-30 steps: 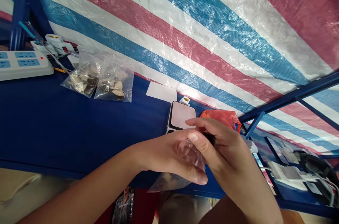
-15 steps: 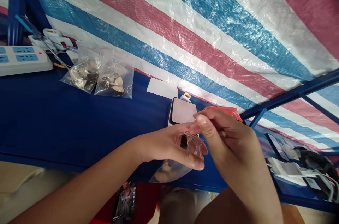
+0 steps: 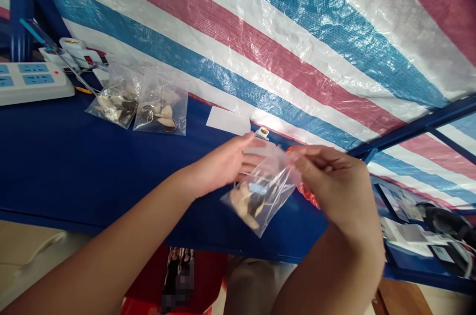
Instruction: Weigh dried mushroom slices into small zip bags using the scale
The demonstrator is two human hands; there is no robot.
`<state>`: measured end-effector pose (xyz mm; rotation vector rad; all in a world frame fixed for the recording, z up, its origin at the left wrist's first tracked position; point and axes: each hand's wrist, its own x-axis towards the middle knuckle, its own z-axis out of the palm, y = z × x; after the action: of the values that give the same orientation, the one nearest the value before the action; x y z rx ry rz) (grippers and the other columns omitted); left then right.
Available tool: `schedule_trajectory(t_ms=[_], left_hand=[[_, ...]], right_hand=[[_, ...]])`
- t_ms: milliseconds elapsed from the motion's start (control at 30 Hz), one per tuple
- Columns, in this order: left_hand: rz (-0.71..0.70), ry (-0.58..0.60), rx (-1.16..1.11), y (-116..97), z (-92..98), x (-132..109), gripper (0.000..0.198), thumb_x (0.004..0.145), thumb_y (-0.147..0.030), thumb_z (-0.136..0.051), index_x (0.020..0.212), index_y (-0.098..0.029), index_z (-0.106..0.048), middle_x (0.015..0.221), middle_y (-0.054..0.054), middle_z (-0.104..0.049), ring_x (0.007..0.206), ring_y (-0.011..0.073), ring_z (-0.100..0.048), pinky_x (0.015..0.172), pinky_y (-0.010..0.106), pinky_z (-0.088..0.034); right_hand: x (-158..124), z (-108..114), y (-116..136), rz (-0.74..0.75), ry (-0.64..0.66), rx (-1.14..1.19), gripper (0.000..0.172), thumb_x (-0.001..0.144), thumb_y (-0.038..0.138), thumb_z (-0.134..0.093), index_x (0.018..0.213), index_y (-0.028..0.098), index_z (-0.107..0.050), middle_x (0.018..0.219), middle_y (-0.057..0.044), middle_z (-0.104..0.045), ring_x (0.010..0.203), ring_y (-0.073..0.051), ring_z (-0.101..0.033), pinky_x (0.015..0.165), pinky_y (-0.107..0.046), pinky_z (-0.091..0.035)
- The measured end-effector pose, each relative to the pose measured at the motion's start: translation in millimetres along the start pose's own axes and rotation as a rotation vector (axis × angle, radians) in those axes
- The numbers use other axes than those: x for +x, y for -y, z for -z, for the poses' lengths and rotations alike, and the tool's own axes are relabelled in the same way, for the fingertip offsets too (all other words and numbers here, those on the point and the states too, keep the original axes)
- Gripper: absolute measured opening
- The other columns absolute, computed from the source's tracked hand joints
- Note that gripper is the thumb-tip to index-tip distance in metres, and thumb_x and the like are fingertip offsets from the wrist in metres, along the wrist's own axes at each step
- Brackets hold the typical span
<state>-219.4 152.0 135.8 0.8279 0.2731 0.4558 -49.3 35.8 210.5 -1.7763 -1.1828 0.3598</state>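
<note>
- Ziplock bag [image 3: 260,198]: where is it, and what's on it?
- Over the blue tabletop [image 3: 74,166], hanging from its mouth between both hands. Right hand [image 3: 330,176] is pinched narrow on the upper corner. Left hand [image 3: 223,163] has its fingers spread at the other end of the mouth; can't tell if it's gripping.
- Failure modes?
- If the left is only resting there, the bag swings from one pinch. If the mouth is unsealed, which I can't tell, the pale and dark chips [image 3: 249,203] could spill.
- Room?
- Bare blue to the left, up to a filled bag [image 3: 119,99] and a second filled bag [image 3: 161,109]. Right is tight: orange plastic bag [image 3: 307,193] under the right hand. Near table edge [image 3: 290,258] is just below the Ziplock, so a drop could clear it.
</note>
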Motion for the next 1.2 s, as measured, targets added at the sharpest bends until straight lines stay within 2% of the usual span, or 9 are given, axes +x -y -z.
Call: schedule_trajectory(t_ms=[100,200,367,567,700,867,1000,1100,1200], left_hand=[[-0.254,-0.428,0.035,-11.9,14.1,1.5,0.048,0.076,-0.052,-0.080,0.109,-0.019,-0.068,0.119,0.013,-0.075,0.116,0.0320,-0.069,0.095,0.042,-0.055],[-0.329,-0.673,0.023,-15.5,24.0,2.6,0.039,0.074,-0.045,-0.077,0.100,-0.018,-0.066,0.115,0.012,-0.074,0.113,0.0310,-0.069,0.096,0.043,-0.055],[-0.279,-0.623,0.117,-8.9,24.3,4.8,0.042,0.072,-0.049,-0.080,0.097,-0.019,-0.064,0.108,0.008,-0.073,0.104,0.0266,-0.071,0.090,0.038,-0.053],[-0.257,-0.611,0.176,-5.3,26.8,5.2,0.039,0.076,-0.050,-0.078,0.097,-0.019,-0.066,0.106,0.007,-0.073,0.099,0.0242,-0.070,0.087,0.036,-0.052],[-0.259,-0.630,0.175,-7.2,27.2,3.9,0.037,0.075,-0.048,-0.078,0.095,-0.019,-0.066,0.103,0.006,-0.072,0.096,0.0230,-0.070,0.084,0.035,-0.052],[-0.272,-0.640,0.170,-6.3,25.0,3.9,0.038,0.072,-0.047,-0.080,0.093,-0.019,-0.066,0.102,0.006,-0.071,0.093,0.0224,-0.069,0.084,0.034,-0.052],[-0.265,-0.644,0.170,-5.2,24.9,4.7,0.039,0.071,-0.047,-0.081,0.093,-0.019,-0.066,0.102,0.006,-0.070,0.094,0.0224,-0.068,0.084,0.034,-0.052],[-0.257,-0.644,0.172,-5.6,23.2,4.6,0.038,0.071,-0.047,-0.081,0.093,-0.019,-0.066,0.102,0.006,-0.070,0.095,0.0226,-0.068,0.085,0.035,-0.052],[-0.235,-0.656,0.159,-6.7,19.1,4.0,0.039,0.070,-0.046,-0.081,0.091,-0.018,-0.066,0.101,0.006,-0.069,0.095,0.0229,-0.068,0.086,0.035,-0.052]], right_hand=[[28.4,-6.8,-41.3,-0.121,-0.457,-0.094,0.030,0.083,0.044,-0.075,0.096,0.017,-0.081,0.079,-0.008,-0.078,0.055,-0.018,-0.062,0.051,-0.031,-0.049],[48.6,-13.9,-81.3,-0.270,-0.413,-0.254,0.025,0.081,0.039,-0.072,0.086,0.016,-0.080,0.083,-0.014,-0.079,0.073,-0.028,-0.072,0.068,-0.038,-0.055],[48.2,-11.7,-100.0,-0.320,-0.350,-0.282,0.025,0.077,0.040,-0.072,0.086,0.017,-0.079,0.083,-0.013,-0.080,0.077,-0.030,-0.074,0.075,-0.040,-0.055],[35.7,3.6,-89.4,-0.390,-0.247,-0.239,0.030,0.078,0.044,-0.074,0.090,0.017,-0.078,0.075,-0.011,-0.078,0.057,-0.024,-0.068,0.053,-0.034,-0.049],[32.7,22.1,-93.9,-0.450,-0.296,-0.322,0.044,0.089,0.060,-0.060,0.078,0.020,-0.073,0.072,-0.011,-0.075,0.054,-0.022,-0.063,0.051,-0.034,-0.046],[31.8,33.1,-110.0,-0.471,-0.342,0.012,0.037,0.087,0.062,-0.061,0.084,0.024,-0.065,0.069,-0.005,-0.068,0.049,-0.018,-0.056,0.043,-0.032,-0.044],[32.5,32.8,-120.9,-0.498,-0.302,0.152,0.020,0.075,0.036,-0.067,0.090,0.024,-0.062,0.085,-0.007,-0.074,0.073,-0.025,-0.073,0.056,-0.034,-0.060],[32.2,35.1,-124.9,-0.475,-0.277,0.199,0.033,0.067,0.021,-0.067,0.099,0.024,-0.063,0.101,-0.009,-0.078,0.090,-0.029,-0.078,0.074,-0.039,-0.067],[30.8,37.8,-124.7,-0.445,-0.259,0.235,0.037,0.067,0.019,-0.074,0.102,0.025,-0.064,0.108,-0.009,-0.080,0.098,-0.030,-0.078,0.087,-0.042,-0.067]])
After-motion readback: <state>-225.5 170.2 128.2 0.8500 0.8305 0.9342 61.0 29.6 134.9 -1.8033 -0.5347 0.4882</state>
